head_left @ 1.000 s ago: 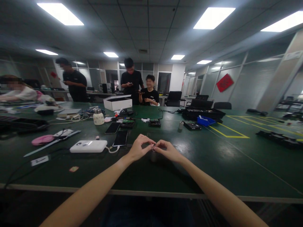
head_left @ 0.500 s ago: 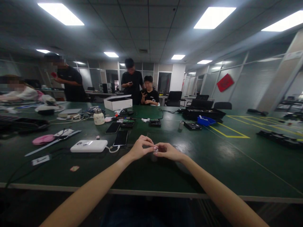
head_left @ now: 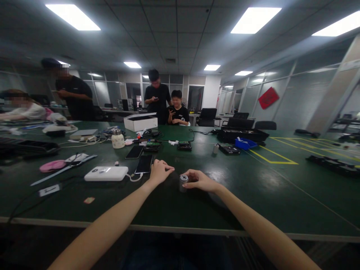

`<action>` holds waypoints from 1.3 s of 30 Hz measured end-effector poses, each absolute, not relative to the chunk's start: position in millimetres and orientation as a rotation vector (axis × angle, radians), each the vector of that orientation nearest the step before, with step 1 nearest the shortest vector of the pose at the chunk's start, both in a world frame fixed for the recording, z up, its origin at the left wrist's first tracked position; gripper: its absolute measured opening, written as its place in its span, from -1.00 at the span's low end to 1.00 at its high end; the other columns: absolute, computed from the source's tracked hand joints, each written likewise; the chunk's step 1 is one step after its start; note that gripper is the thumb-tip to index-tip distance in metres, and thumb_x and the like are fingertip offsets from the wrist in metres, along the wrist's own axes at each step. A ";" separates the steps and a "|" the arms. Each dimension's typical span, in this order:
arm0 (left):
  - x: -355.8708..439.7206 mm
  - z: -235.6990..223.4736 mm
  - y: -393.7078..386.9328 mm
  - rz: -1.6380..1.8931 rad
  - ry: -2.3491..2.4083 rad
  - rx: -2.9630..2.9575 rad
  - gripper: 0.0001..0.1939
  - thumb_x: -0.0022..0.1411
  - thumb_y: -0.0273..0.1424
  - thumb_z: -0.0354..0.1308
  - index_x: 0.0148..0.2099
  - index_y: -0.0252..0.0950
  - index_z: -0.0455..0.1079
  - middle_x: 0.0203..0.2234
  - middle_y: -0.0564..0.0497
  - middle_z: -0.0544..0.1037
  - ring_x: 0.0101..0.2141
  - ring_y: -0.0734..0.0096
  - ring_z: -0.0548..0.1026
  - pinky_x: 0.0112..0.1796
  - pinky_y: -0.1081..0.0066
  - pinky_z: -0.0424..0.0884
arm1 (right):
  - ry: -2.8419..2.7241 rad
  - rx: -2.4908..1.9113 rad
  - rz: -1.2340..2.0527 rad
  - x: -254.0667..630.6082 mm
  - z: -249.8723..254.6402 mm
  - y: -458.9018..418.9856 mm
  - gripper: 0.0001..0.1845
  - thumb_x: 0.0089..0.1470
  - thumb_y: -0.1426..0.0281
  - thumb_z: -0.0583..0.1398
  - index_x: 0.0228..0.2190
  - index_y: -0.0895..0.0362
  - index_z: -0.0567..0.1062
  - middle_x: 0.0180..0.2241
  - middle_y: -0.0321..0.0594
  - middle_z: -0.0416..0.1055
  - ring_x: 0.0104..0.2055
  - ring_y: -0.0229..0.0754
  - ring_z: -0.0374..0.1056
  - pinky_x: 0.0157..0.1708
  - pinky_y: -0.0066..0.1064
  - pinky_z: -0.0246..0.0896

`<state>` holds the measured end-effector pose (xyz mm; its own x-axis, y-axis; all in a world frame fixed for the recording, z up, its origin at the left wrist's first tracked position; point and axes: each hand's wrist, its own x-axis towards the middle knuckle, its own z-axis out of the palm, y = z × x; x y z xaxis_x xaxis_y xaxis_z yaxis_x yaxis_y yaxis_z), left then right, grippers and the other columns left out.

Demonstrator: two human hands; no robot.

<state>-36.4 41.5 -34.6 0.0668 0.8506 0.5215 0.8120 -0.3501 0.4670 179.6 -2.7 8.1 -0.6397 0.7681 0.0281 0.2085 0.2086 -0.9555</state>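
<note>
Right hand [head_left: 201,180]: fingers partly curled, gripping the can [head_left: 183,184] from its right side.
Can: upright on the tabletop [head_left: 160,210], between the two hands.
Left hand [head_left: 159,173]: apart from the can, fingertips drawn together; whether they pinch anything cannot be told.
Phone [head_left: 143,165]: just beside the left hand, near the power bank [head_left: 106,174].
Cylinder [head_left: 215,149]: farther off, upright.

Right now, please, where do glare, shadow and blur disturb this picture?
In the head view, the white rectangular ceiling light is overexposed, and glare spots the glossy dark-green tabletop; in the head view, a soft shadow lies near the bare right forearm; in the head view, the long black object far left looks smeared.
</note>
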 end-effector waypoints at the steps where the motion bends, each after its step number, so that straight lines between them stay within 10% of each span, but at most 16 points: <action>1: -37.7 -36.8 42.9 1.129 1.780 2.249 -0.82 0.05 -0.18 0.21 -0.33 -0.08 0.58 -0.39 -0.04 0.51 -0.23 0.15 0.31 -0.21 0.22 0.25 | -1.970 -0.892 1.452 179.6 7.4 -2.4 -0.49 -0.28 0.27 0.40 -0.27 0.21 0.41 -0.28 -0.20 0.44 -0.21 -0.17 0.38 -0.07 -0.17 0.21; 39: -10.9 -6.1 -2.8 1.200 1.078 2.203 -0.83 0.10 -0.28 0.21 -0.27 -0.18 0.56 -0.40 0.02 0.58 -0.30 0.32 0.41 -0.24 0.35 0.30 | -2.045 -0.798 1.401 181.3 6.4 -1.2 -0.54 -0.25 0.22 0.38 -0.35 0.19 0.36 -0.37 -0.30 0.39 -0.28 -0.22 0.36 -0.16 -0.27 0.23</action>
